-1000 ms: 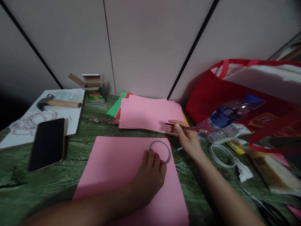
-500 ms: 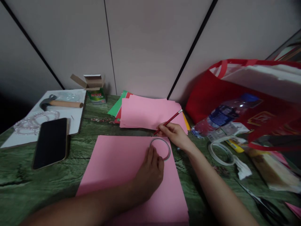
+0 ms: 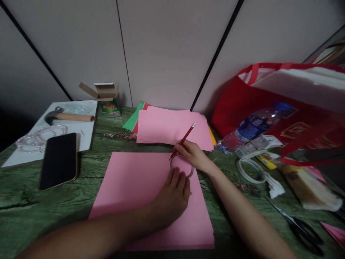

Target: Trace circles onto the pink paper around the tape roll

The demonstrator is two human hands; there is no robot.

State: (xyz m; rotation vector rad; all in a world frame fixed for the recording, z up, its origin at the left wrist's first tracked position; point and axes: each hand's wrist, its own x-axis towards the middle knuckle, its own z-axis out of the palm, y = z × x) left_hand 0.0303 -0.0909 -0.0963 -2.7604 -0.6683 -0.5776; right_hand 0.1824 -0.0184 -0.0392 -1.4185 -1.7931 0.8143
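Note:
A stack of pink paper (image 3: 134, 180) lies in front of me. Near its top right corner a thin round ring (image 3: 193, 167) rests flat on the top sheet. The fingers of my left hand (image 3: 172, 198) press together on the ring's lower edge, holding it against the paper. My right hand (image 3: 192, 153) pinches a red pencil (image 3: 185, 136) with a pale end. The pencil slants, its point down at the ring's upper left edge. Whether there is a mark on the paper there I cannot tell.
Behind lies more pink paper (image 3: 169, 124) over coloured sheets. At left are a phone (image 3: 58, 162), a hammer (image 3: 72, 117), beads (image 3: 44, 138) and a small box (image 3: 110, 108). At right are a bottle (image 3: 250, 127), a red bag (image 3: 231, 104), a tape roll (image 3: 246, 172) and scissors (image 3: 299, 226).
The pencil's point has moved left and down to the ring's upper left side, and the pencil stands steeper. My left fingers have flattened onto the ring's lower edge. The view has shifted slightly.

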